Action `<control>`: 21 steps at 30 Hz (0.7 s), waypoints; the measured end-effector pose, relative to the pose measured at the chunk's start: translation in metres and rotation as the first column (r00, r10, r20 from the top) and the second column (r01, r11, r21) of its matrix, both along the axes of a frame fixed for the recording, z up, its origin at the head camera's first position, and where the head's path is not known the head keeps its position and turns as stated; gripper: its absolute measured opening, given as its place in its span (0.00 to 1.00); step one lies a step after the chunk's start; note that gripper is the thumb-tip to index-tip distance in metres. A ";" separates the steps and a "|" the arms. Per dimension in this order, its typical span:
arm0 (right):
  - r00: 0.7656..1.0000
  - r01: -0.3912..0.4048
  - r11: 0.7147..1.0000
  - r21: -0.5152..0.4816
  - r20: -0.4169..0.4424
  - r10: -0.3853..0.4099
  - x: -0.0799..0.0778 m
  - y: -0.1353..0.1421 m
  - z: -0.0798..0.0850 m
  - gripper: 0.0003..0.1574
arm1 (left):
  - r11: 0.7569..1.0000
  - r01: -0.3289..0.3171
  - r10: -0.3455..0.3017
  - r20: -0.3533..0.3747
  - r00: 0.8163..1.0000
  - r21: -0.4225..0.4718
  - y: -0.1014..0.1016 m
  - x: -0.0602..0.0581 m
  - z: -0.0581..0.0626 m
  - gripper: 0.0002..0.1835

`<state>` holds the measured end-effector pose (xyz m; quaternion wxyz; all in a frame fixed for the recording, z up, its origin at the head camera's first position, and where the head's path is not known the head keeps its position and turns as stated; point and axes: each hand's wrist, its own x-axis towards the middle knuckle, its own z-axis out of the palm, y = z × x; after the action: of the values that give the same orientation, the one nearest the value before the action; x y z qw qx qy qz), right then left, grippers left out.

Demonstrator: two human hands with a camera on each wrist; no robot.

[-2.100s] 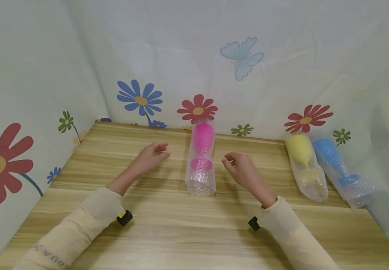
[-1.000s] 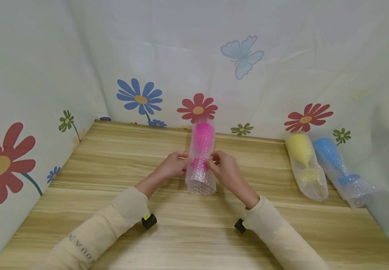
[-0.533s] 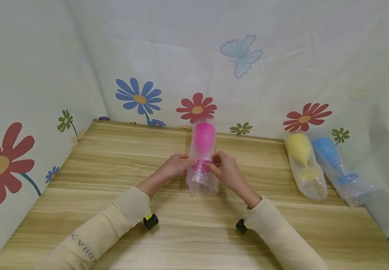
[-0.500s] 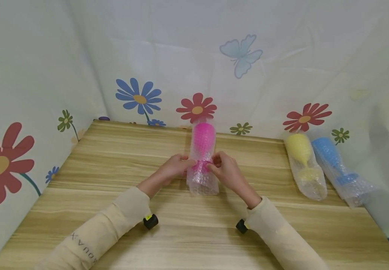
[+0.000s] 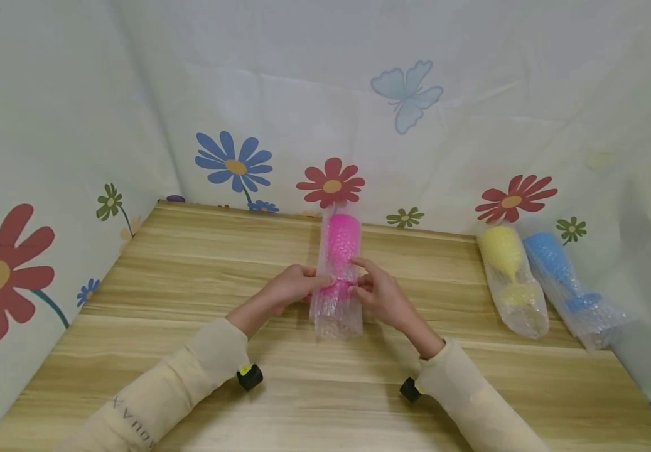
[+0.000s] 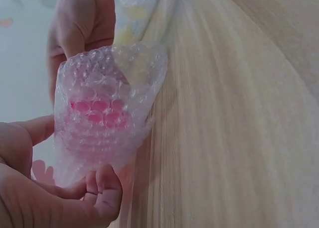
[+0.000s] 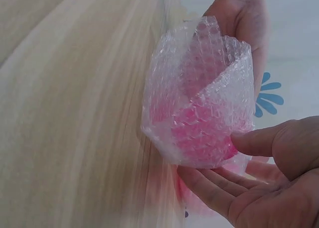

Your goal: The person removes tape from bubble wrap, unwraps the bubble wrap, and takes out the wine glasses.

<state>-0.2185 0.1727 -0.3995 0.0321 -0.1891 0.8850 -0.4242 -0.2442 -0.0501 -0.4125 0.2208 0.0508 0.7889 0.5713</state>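
A pink goblet wrapped in bubble wrap lies on the wooden table, its cup toward the back wall. My left hand grips the wrapped base from the left, thumb on top and fingers curled beneath. From the right, my right hand holds the same part between thumb and fingers, its index finger stretched up along the stem. Seen from the right wrist, the loose end of the bubble wrap gapes in an overlapping fold, with the pink base showing through.
To the right lie a yellow goblet and a blue goblet, each in bubble wrap, near the table's right edge. A flower-printed cloth rises behind the table and along both sides.
From either side, both hands have come in and taken hold of the wrapped goblet. The goblet has shifted slightly toward me, and my right index finger has lifted away from the base.
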 end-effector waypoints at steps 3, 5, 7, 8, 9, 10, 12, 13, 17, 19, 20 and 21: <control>0.999 -0.020 1.000 -0.011 0.033 0.020 0.002 0.002 -0.001 0.36 | 1.000 0.002 -0.002 -0.002 1.000 -0.008 0.001 0.002 0.001 0.21; 0.998 -0.041 0.999 -0.030 0.056 0.043 0.003 0.004 -0.002 0.35 | 1.000 0.001 -0.001 0.000 1.000 0.000 0.002 0.005 0.002 0.23; 0.995 -0.061 0.997 -0.053 0.080 0.066 0.003 0.005 -0.002 0.34 | 1.000 0.002 -0.002 -0.003 1.000 0.011 0.002 0.007 0.003 0.25; 0.993 -0.068 0.996 -0.063 0.092 0.073 0.004 0.006 -0.002 0.34 | 1.000 0.001 -0.001 -0.005 1.000 0.014 0.002 0.008 0.004 0.26; 0.991 -0.073 0.995 -0.070 0.102 0.080 0.004 0.006 -0.002 0.34 | 1.000 -0.002 0.002 -0.005 1.000 0.015 0.002 0.010 0.004 0.26; 0.990 -0.076 0.994 -0.078 0.113 0.084 0.004 0.006 -0.002 0.33 | 1.000 -0.006 0.006 -0.004 1.000 0.015 0.002 0.011 0.005 0.26; 0.987 -0.069 0.994 -0.091 0.142 0.081 0.004 0.005 -0.001 0.34 | 1.000 -0.009 0.009 -0.006 1.000 0.010 0.002 0.013 0.006 0.26; 0.984 -0.063 0.993 -0.096 0.158 0.078 0.004 0.005 -0.001 0.34 | 1.000 -0.012 0.012 -0.006 1.000 0.006 0.002 0.014 0.007 0.27; 0.971 -0.056 0.987 -0.148 0.222 0.089 0.006 0.005 -0.001 0.34 | 1.000 -0.029 0.029 -0.012 0.999 -0.005 0.001 0.019 0.010 0.29; 0.965 -0.060 0.983 -0.173 0.241 0.102 0.006 0.005 -0.001 0.34 | 0.999 -0.039 0.039 -0.014 0.999 0.004 0.000 0.020 0.011 0.30; 0.963 -0.063 0.981 -0.183 0.247 0.108 0.007 0.005 -0.001 0.34 | 0.999 -0.043 0.043 -0.011 0.999 0.012 0.000 0.021 0.011 0.30; 0.961 -0.062 0.980 -0.188 0.254 0.109 0.007 0.005 -0.001 0.35 | 0.999 -0.045 0.045 -0.007 0.999 0.023 -0.001 0.021 0.011 0.30</control>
<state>-0.2110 0.1780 -0.4007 0.1506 -0.1714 0.8223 -0.5213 -0.2234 -0.0506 -0.4015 0.2045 0.0377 0.7841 0.5847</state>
